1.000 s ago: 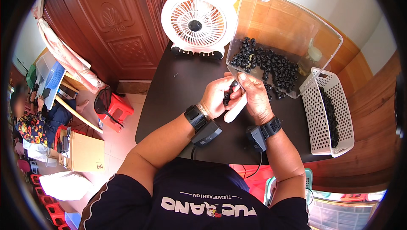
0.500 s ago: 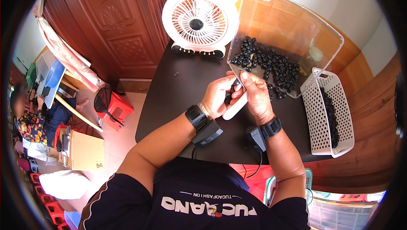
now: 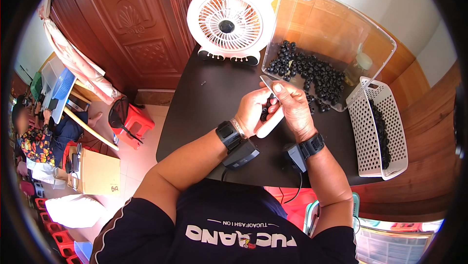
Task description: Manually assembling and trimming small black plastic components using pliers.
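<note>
Above the dark table [image 3: 195, 113], my right hand [image 3: 296, 113] is closed around a knife with a white handle [image 3: 269, 125]. Its short metal blade [image 3: 266, 82] points away to the left, past my fingers. My left hand [image 3: 250, 110] meets the right one, its fingers curled around several small black round parts [image 3: 263, 114]; the part nearest the blade is mostly covered by my fingers. Just beyond my hands, a clear plastic bin [image 3: 336, 4] lies tilted, with a heap of black round parts [image 3: 319, 76], some showing holes, spread across it.
To the right stands a white perforated basket [image 3: 363, 137] with black pieces inside. A white animal-shaped fan [image 3: 226, 25] stands at the table's far left. A red stool [image 3: 139, 120] with a dark bag is on the floor. Farther left, another person [image 3: 36, 140] sits at a table.
The knife blade has come up into clear view beyond my fingers, where it was mostly hidden against the bin edge. Both hands have barely shifted.
</note>
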### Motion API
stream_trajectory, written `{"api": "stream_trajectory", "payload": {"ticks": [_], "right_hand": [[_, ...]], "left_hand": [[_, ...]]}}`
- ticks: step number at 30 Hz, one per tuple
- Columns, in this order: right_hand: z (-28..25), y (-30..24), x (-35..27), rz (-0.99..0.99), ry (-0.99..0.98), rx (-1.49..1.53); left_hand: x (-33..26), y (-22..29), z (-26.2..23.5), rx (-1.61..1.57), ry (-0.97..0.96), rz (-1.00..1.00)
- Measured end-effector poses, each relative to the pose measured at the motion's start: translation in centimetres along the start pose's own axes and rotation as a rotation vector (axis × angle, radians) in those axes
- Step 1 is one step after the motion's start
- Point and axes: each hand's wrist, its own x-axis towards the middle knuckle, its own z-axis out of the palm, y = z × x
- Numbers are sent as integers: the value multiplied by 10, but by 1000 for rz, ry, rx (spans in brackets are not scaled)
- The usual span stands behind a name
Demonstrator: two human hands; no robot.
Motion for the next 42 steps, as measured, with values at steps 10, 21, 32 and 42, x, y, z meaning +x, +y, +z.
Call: {"api": "stream_trajectory", "payload": {"ticks": [10, 21, 32, 42], "right_hand": [[12, -14, -3, -77, 105, -12], [17, -9, -10, -341, 20, -303], [16, -3, -8, -231, 56, -193], [-29, 0, 13, -254, 434, -338]], "left_hand": [[0, 6, 1, -53, -36, 1], [10, 11, -9, -167, 36, -60], [8, 15, -10, -199, 92, -86], [7, 57, 4, 63, 174, 226]]}}
